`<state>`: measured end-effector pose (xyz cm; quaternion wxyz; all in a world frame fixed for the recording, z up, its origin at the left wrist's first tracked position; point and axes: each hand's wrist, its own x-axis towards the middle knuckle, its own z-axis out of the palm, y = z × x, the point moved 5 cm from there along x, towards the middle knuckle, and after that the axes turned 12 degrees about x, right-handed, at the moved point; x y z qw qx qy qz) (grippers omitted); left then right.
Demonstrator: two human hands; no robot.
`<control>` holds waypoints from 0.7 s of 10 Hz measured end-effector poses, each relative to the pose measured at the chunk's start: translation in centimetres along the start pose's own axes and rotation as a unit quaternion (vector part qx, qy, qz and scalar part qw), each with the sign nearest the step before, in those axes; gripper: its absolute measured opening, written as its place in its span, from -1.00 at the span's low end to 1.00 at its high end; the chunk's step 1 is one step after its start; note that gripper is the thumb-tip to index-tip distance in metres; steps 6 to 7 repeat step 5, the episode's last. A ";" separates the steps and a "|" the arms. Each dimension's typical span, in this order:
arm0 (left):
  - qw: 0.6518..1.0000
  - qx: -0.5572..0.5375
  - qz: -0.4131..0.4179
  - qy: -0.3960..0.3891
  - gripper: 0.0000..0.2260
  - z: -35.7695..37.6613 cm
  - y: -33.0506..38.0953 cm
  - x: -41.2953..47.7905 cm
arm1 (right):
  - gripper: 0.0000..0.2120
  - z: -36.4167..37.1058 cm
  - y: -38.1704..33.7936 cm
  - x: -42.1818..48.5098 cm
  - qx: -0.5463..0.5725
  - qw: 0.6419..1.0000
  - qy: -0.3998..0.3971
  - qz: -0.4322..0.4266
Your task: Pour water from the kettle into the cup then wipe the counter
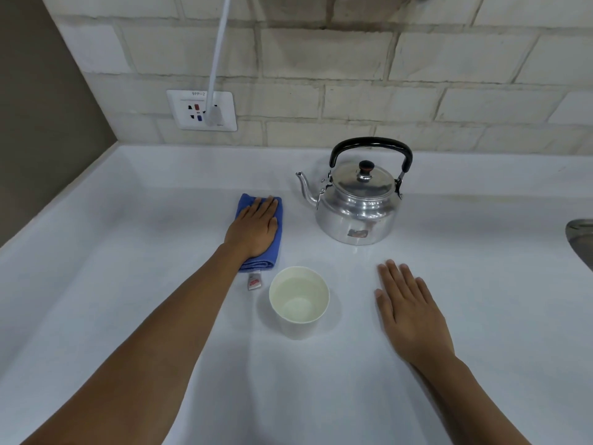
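Note:
A shiny metal kettle (356, 207) with a black handle stands upright on the white counter (128, 239), its spout pointing left. In front of it sits a white paper cup (299, 300) holding water. A folded blue cloth (278, 232) lies left of the kettle, a small white tag at its near end. My left hand (253, 228) lies flat on the cloth, fingers together, pressing it to the counter. My right hand (409, 308) rests flat on the bare counter right of the cup, fingers spread, holding nothing.
A tiled wall runs along the back, with a wall socket (202, 110) and a white plug and cable at the left. A brown side wall bounds the counter on the left. The edge of a metal sink (581, 239) shows at the far right.

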<state>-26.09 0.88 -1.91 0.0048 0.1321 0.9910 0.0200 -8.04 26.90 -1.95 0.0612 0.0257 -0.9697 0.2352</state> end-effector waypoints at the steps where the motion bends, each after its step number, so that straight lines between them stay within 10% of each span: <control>1: 1.000 -0.004 0.001 -0.004 -0.55 -0.1 -0.4 1.0 | -0.52 0.0 -0.1 0.0 -0.003 1.000 0.007 -0.003; 7: 0.997 -0.026 -0.045 0.052 -0.52 -1.6 0.2 1.1 | -0.52 0.0 0.0 0.0 -0.002 1.000 -0.004 0.001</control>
